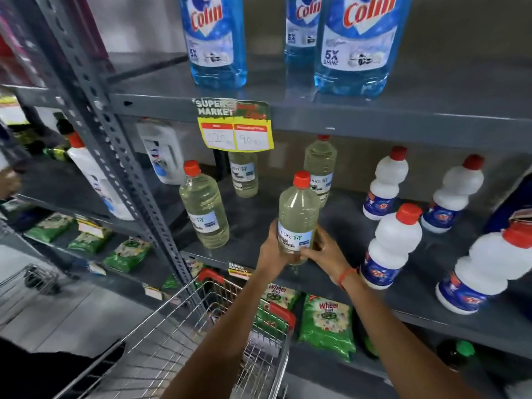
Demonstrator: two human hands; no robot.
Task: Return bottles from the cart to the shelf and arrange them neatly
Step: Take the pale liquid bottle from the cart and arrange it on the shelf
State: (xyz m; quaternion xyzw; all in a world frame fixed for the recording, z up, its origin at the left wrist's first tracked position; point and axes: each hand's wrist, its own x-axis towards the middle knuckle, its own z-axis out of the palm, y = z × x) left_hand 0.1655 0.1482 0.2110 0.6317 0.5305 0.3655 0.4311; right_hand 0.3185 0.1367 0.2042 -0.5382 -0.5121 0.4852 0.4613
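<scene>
A clear bottle [298,208] of pale yellow liquid with a red cap stands at the front edge of the grey middle shelf [259,223]. My left hand [270,249] grips its lower left side and my right hand [325,251] wraps its lower right side. Three like bottles stand on the same shelf: one [204,208] to the left, two [244,175] [321,168] farther back. The wire cart [184,341] sits below my arms; no bottle shows in the part of it I can see.
Several white bottles with red caps [391,246] fill the right of the middle shelf. Large blue Colin bottles [357,44] stand on the upper shelf. Green Wheel packets [328,323] lie on the lower shelf. A slotted steel upright [115,133] rises at left. A yellow price tag [236,133] hangs above.
</scene>
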